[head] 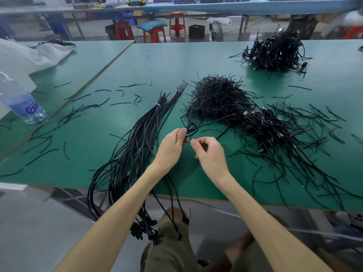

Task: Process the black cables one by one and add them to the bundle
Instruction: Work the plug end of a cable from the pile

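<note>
While the left hand [172,143] pinches a looped black cable [191,128] near the worktop's [176,61] front edge, the right hand [209,152] curls its fingers just beside it, maybe holding nothing, and the bundle [137,138] hangs over that edge.

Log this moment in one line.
left hand: pinches coiled cable | right hand: curled, grip unclear | bundle: lies left of hands
</note>
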`<state>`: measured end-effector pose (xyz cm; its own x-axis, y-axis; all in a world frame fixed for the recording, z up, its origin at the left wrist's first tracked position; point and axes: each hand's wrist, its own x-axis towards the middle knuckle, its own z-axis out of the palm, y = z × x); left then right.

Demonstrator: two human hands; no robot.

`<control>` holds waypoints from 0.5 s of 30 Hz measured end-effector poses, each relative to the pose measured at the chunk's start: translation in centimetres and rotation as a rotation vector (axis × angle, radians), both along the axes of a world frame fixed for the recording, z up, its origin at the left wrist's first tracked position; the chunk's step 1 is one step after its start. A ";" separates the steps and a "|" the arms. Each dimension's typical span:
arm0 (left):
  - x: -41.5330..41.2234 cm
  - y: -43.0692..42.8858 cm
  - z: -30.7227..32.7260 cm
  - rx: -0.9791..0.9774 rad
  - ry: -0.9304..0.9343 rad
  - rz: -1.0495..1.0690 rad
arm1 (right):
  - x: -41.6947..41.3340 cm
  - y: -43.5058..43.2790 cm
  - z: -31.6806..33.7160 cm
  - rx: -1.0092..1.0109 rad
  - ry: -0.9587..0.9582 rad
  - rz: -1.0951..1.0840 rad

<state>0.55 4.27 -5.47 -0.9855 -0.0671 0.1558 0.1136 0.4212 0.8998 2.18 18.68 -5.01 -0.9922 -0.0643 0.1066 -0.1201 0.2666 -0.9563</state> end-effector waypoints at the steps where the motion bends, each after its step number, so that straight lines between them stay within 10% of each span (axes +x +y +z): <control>1: 0.0 0.0 0.0 -0.001 0.004 -0.013 | 0.0 0.0 0.0 0.004 0.002 0.005; 15: 0.6 -0.9 1.5 0.332 -0.184 -0.144 | -0.1 0.7 0.3 -0.251 -0.058 0.060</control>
